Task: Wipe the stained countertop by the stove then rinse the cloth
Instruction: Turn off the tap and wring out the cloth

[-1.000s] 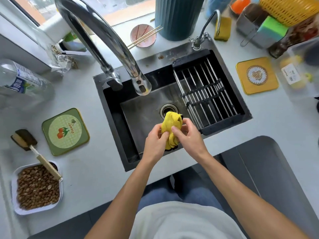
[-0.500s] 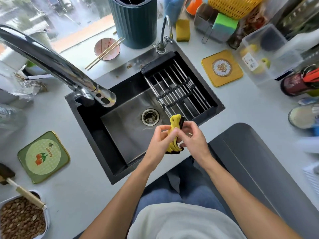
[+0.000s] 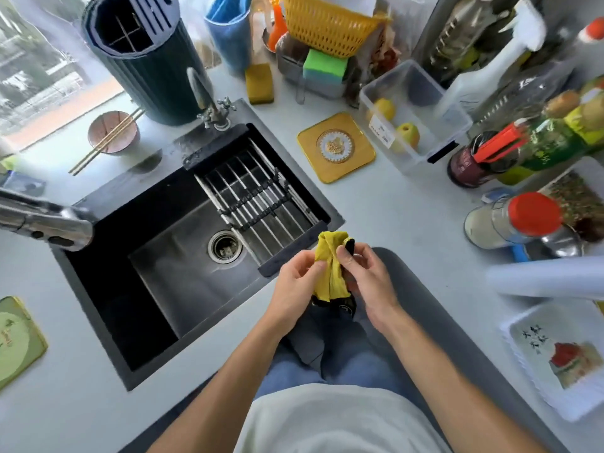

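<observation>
Yellow cloth (image 3: 330,269), black sink (image 3: 108,256)

Gold coaster (image 3: 336,147) with white round motif; ribbed dark-teal holder (image 3: 153,76); yellow basket (image 3: 327,24); green sponge (image 3: 325,63).

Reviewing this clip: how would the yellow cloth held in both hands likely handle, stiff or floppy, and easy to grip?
Likely floppy: the yellow cloth bunches into folds between the left hand and right hand, its lower end drooping. Probably light, since fingertips alone hold it. It may be damp and slightly slippery, given the sink beside it, but no wetness shows.
</observation>
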`<state>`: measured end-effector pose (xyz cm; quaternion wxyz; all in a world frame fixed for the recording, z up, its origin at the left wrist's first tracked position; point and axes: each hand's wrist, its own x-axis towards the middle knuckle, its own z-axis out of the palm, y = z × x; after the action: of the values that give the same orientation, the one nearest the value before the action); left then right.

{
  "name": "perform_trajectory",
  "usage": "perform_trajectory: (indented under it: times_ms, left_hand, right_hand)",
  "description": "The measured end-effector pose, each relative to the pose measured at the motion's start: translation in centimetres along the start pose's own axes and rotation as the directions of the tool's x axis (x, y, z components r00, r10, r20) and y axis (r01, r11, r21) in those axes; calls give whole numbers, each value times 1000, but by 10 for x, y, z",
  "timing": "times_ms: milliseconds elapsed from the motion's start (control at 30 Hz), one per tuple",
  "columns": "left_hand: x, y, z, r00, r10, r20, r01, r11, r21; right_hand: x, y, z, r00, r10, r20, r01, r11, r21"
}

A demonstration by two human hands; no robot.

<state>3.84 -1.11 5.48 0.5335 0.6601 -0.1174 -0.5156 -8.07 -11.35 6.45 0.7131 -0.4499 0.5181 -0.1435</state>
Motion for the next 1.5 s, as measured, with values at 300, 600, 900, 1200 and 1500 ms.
perform_trajectory:
  times_ms: [300,600,900,1200,1500]
  left_hand:
    - [38,10,91,993,-90,80,106,970,-221]
    - [68,15,94,960,-279,-22,259,916,-308]
    - [89,22,119,996,-65,64,63,998,30]
    - [138,10,103,984,-23,-178,76,953,294]
    - [176,18,96,972,-41,-233,122,932,342]
  right_hand:
    - [38,-30,-79,989,-144,17,145,978,-147]
    - [61,-30,-105,969,-211,-128,173,952,-254]
    - [101,-9,-103,917,143,-372,-234,949,-211]
    - [126,-10,-106,940,-98,-328,-54,904,-423]
    - [165,-26,-132,934,-269,-237,76,794,-603]
